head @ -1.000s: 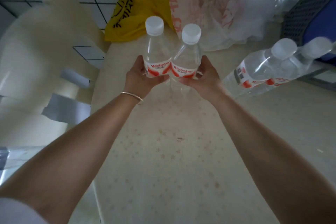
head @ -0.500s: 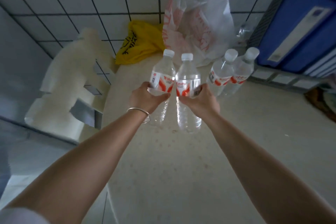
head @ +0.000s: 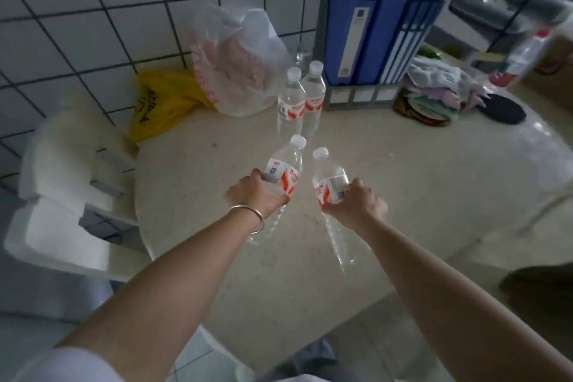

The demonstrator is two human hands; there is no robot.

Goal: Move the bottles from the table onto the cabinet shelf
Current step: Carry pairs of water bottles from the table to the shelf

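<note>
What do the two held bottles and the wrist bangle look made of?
Both held bottles look like clear thin plastic: see-through ribbed walls, white screw caps, glossy printed labels. The bangle on the left wrist looks like polished silver-toned metal; the exact metal can't be told.

bottle labels (head: 286, 178): red-white, brand too blurred to read | yellow bag (head: 161, 99): print unreadable

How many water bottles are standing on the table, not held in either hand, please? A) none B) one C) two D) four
C: two bottles stand upright side by side on the table in front of the blue binders, while the left hand and right hand each hold another bottle in their grip.
</note>
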